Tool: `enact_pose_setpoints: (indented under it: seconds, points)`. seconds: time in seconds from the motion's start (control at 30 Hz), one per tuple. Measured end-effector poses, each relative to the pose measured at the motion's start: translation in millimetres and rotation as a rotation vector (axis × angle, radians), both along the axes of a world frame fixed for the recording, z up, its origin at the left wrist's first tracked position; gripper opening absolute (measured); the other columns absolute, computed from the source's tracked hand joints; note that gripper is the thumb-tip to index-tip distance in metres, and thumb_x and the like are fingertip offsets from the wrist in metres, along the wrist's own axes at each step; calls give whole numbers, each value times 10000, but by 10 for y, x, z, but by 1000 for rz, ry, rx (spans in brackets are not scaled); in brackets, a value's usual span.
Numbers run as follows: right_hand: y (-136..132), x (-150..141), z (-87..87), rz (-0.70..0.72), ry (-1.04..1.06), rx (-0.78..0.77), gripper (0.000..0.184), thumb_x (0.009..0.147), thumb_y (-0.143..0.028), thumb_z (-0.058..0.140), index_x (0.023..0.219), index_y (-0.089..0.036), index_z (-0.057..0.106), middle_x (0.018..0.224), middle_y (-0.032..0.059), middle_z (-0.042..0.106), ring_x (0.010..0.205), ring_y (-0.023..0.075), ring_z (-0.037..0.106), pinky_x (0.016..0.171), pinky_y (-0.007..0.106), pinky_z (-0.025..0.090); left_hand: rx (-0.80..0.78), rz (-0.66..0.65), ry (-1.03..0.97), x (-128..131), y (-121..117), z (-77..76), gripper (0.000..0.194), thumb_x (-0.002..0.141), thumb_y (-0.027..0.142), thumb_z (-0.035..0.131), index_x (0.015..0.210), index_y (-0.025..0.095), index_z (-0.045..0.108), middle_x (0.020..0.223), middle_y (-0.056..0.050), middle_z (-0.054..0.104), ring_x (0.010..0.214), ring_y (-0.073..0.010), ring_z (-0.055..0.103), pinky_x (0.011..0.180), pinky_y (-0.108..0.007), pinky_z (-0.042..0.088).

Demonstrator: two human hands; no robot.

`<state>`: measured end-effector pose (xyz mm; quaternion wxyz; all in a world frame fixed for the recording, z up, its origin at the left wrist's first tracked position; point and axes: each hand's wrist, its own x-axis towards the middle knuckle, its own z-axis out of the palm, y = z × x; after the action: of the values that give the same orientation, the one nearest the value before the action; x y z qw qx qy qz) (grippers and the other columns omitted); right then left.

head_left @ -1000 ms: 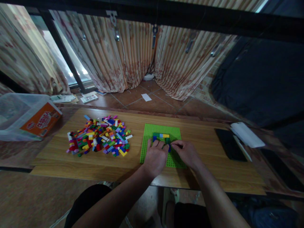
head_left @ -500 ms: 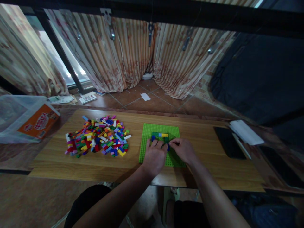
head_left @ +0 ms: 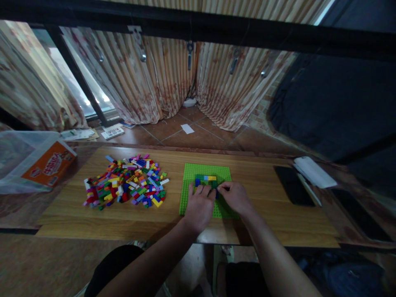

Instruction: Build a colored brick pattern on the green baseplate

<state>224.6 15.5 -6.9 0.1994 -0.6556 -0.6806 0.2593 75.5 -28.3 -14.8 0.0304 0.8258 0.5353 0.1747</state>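
A square, studded green baseplate (head_left: 223, 170) lies on the wooden table, bearing a low frame of toy bricks (head_left: 206, 178) in green, light blue, yellow and dark blue. My left hand (head_left: 199, 205) covers the frame's near left part, its fingers curled over the bricks and gripping them. From the right, my right hand (head_left: 236, 198) pinches with thumb and forefinger at a dark blue brick on the frame's right side, close to the left fingertips. Both hands hide most of the frame's near side.
A heap of loose, many-coloured bricks (head_left: 126, 181) spreads over the left of the wooden table (head_left: 260, 222). Beyond it stands a clear plastic box (head_left: 27, 161) with an orange label. At the right lie a black tablet-like slab (head_left: 293, 185) and a white object (head_left: 315, 171).
The camera view has shifted slightly, so everything sits a little lower and further left. Both hands stay at the brick frame, with only small finger movement at its right side.
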Motion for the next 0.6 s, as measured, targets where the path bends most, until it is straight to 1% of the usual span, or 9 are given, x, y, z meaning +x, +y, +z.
enact_pose_setpoints:
  seconds: [0.1, 0.17, 0.27, 0.37, 0.5, 0.6]
  points:
    - [2, 34, 6, 25, 15, 3, 223, 809, -282, 539, 773, -184, 737, 790, 65, 740, 741, 196, 661, 694, 301, 460, -30, -12, -51, -34, -12, 17, 263, 929, 212, 458, 1147, 214, 606, 1108, -62, 652, 1038, -243, 558, 1046, -580, 285]
    - [0, 59, 12, 14, 22, 7, 239, 813, -301, 528, 777, -183, 732, 760, 62, 731, 708, 190, 651, 668, 297, 455, -59, -14, -105, -88, -3, 53, 280, 926, 215, 463, 1176, 214, 589, 1117, -60, 660, 1040, -243, 569, 1043, -571, 296]
    - [-9, 97, 33, -46, 38, 5, 277, 824, -331, 496, 792, -176, 724, 710, 59, 710, 622, 173, 624, 608, 287, 440, -64, 3, -205, -226, 59, 124, 314, 900, 170, 478, 1196, 202, 576, 1145, -65, 659, 1038, -233, 581, 1011, -502, 364]
    - [-27, 133, 75, -64, 59, -4, 288, 802, -383, 525, 797, -170, 718, 692, 52, 699, 583, 164, 606, 590, 285, 427, -29, 74, -307, -407, 168, 180, 310, 879, 143, 484, 1164, 185, 597, 1108, -74, 673, 1019, -227, 599, 940, -422, 437]
    - [-70, 148, 140, 14, 32, -90, 291, 748, -440, 588, 723, -177, 712, 640, 38, 679, 575, 167, 592, 583, 288, 405, -2, 178, -425, -617, 302, 215, 277, 859, 145, 502, 1100, 166, 636, 1010, -86, 692, 951, -221, 632, 883, -370, 485]
    - [-98, 116, 155, 58, -4, -149, 324, 751, -479, 583, 707, -185, 714, 626, 34, 671, 584, 169, 583, 577, 289, 384, 9, 201, -481, -705, 343, 225, 267, 843, 128, 509, 1063, 168, 653, 980, -82, 696, 918, -211, 645, 856, -345, 505]
